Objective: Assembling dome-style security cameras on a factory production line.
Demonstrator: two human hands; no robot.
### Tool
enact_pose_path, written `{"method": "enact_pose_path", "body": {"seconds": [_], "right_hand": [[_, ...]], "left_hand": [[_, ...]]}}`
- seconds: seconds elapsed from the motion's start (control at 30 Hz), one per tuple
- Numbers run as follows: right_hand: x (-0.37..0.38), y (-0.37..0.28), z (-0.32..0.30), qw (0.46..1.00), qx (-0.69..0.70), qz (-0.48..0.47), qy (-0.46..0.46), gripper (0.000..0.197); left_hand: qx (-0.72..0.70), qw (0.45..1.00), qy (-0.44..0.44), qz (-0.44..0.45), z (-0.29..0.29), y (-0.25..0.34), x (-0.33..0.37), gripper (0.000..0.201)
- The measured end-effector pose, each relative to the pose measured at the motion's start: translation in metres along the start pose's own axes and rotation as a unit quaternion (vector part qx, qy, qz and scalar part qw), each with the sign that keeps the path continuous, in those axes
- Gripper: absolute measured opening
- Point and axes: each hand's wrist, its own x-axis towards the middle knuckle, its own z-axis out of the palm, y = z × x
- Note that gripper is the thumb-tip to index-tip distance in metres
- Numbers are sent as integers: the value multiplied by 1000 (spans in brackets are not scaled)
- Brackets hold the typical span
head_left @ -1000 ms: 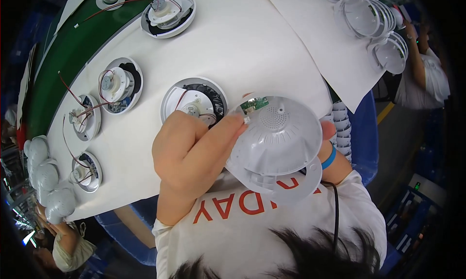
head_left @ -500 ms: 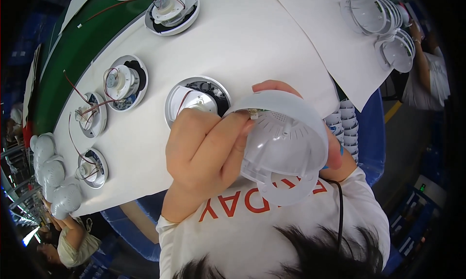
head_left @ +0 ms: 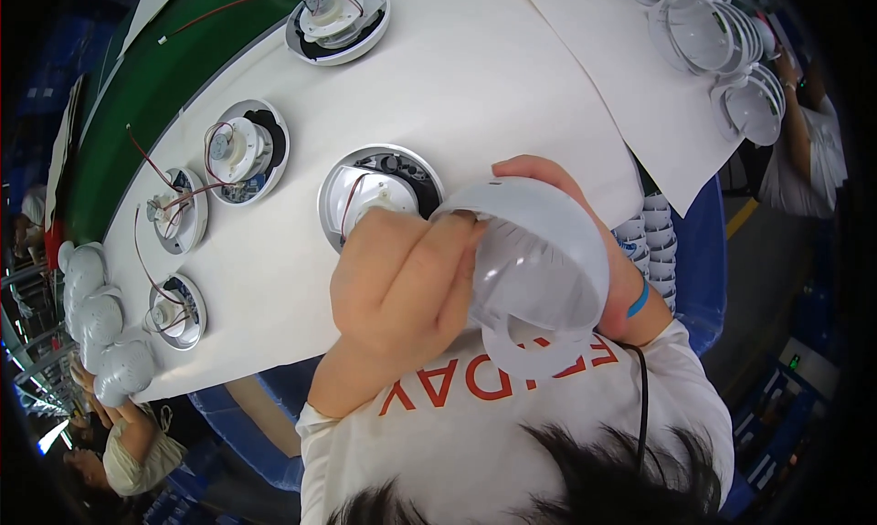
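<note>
A hollow white plastic dome shell (head_left: pixel 548 242) with a round ring at its lower edge is tilted in front of my chest, its open side facing left and down. My right hand (head_left: pixel 617 269) wraps around its outer back and right side. My left hand (head_left: pixel 397 278) is closed, its fingertips pinched just inside the shell's upper left rim. What those fingertips grip is hidden. Behind my left hand, a round white housing (head_left: pixel 333 196) with a motor-like white hub and a red wire lies on the table, partly covered by the hand.
Several similar housings (head_left: pixel 242 151) with trailing red wires stand to the left on the white-covered table (head_left: pixel 493 78). A green strip (head_left: pixel 146 96) runs beyond them. Stacked clear covers (head_left: pixel 703 32) sit far right, white domes (head_left: pixel 96 320) far left. Co-workers (head_left: pixel 137 452) are at both sides.
The shell has turned slightly, showing more of its outer top. My left fingertips have moved a little right and deeper under its rim. The view has shifted slightly.
</note>
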Motion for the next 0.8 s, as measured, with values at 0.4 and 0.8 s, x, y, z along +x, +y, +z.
{"method": "enact_pose_path", "body": {"seconds": [0.4, 0.8], "right_hand": [[-1, -14, 1, 996, -49, 60, 38, 115], [2, -15, -3, 990, -122, 69, 30, 122]], "left_hand": [[44, 998, -25, 49, -2, -6, 2, 29], [90, 991, -47, 87, -1, -11, -3, 24]]}}
